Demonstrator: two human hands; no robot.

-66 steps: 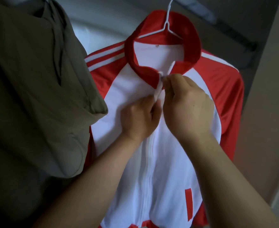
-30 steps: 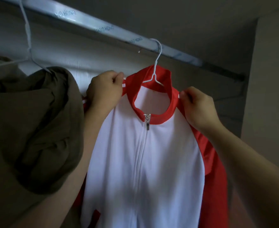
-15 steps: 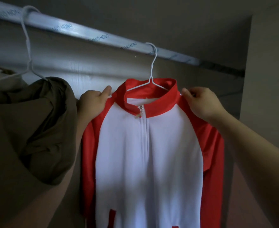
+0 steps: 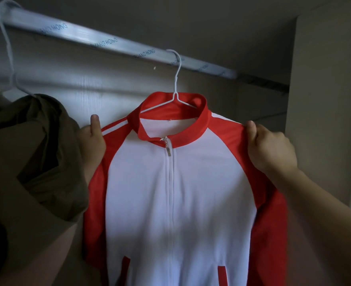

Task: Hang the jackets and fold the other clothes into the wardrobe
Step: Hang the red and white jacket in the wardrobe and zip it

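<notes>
Hanging zipped at frame centre, jacket [image 4: 170, 203] is hooked on rail [image 4: 108, 41]. Left hand [image 4: 93, 141] and right hand [image 4: 270, 147] have moved from collar outward, each gripping a shoulder. Judged nearly finished.

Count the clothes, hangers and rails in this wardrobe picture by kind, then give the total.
Jackets: 2 (red and white zip-up track jacket; olive-brown fabric jacket)
White wire hangers: 2
Silver metal rail: 1
Total: 5
</notes>
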